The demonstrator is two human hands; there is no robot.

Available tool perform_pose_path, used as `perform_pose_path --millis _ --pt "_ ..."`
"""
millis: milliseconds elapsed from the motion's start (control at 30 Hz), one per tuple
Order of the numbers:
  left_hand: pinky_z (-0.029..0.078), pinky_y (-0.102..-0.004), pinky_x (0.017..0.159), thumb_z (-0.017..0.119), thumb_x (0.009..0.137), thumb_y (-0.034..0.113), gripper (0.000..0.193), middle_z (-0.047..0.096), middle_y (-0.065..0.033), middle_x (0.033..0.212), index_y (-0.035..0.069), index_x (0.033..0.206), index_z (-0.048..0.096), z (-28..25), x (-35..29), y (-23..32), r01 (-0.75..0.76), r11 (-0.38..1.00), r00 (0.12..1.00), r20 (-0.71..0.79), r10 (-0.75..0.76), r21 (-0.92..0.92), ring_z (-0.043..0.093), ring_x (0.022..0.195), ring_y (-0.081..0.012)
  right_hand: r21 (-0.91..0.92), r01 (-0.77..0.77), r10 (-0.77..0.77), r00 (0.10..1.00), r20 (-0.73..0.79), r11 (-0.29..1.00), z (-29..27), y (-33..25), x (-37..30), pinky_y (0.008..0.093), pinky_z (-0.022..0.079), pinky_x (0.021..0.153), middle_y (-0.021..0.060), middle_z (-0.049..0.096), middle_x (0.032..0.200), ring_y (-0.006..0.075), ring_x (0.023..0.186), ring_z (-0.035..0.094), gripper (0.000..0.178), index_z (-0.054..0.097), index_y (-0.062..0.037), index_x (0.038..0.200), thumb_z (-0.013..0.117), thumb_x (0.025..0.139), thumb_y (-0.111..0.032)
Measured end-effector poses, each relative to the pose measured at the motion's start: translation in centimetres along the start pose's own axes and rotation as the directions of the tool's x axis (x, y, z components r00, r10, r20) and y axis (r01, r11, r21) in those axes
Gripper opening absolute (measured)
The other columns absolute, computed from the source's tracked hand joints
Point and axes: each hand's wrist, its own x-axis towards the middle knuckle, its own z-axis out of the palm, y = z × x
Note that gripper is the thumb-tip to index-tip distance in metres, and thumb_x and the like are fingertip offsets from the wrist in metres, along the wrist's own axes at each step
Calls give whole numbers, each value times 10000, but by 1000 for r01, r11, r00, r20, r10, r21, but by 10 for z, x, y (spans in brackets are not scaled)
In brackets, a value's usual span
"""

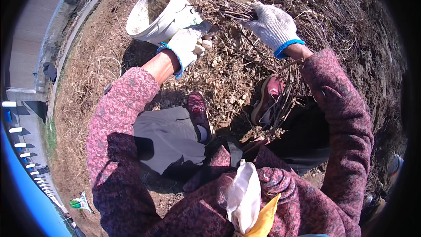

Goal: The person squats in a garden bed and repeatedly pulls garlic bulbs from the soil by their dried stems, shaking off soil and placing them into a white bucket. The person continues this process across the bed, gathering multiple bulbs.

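A white knitted glove with a blue cuff covers my left hand point(189, 44), beside the near right side of a dirty white bucket point(173, 19). Its fingers are closed around pale pods that look like peanuts point(201, 46). The bucket leans with its mouth toward the upper left, and its inside looks soiled. To the right, my right hand point(274, 24), gloved the same way, is closed on a bunch of dry plant stems point(239, 10). The stems point left, toward my left hand. Where their far ends meet the litter is hard to make out.
Dry stalks and pale pods litter the soil point(228, 83) between my maroon shoes point(198, 107). Heaped dry vines point(324, 13) lie at the upper right. A concrete curb point(81, 22) runs along the left, and a green-and-white packet point(80, 202) lies at lower left.
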Motion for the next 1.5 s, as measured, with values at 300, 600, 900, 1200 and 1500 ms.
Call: perform_pose_path --millis 300,600,900,1200,1500 --pt "329 -144 369 569 1023 197 188 575 -33 804 38 1120 551 -32 -25 55 -145 987 969 -211 128 -64 446 520 -51 441 -138 115 990 79 887 -15 42 31 404 520 732 127 651 769 266 751 655 490 661 -15 994 612 949 -500" --pt "433 -143 457 566 1020 199 288 620 -80 958 -59 1141 604 -7 -38 44 -127 987 973 183 143 -95 534 660 -77 -70 528 -529 849 11 846 -9 107 18 413 434 1027 178 595 1214 343 1175 540 290 592 -18 1228 452 980 -75" --pt "581 -314 706 514 1041 223 348 630 -187 1191 -28 1278 563 21 -31 15 78 971 810 583 70 -224 633 1007 -327 750 -106 -180 940 290 652 -8 15 3 269 497 728 -13 692 920 55 823 573 249 701 -57 1137 647 954 -217" --pt "576 -230 637 637 969 85 260 669 -110 1088 -3 1211 607 25 -42 10 -182 956 920 384 82 231 661 875 -189 643 59 -217 961 169 763 -5 8 -2 307 503 724 35 687 839 116 775 600 331 691 -68 1144 667 915 -305" --pt "553 -215 662 635 987 175 282 661 -22 1092 60 1244 622 31 -43 6 -106 972 923 385 18 208 626 813 -115 424 0 -89 978 191 905 -11 -1 -11 429 517 724 207 683 832 354 802 671 440 686 -59 1079 645 901 -460"
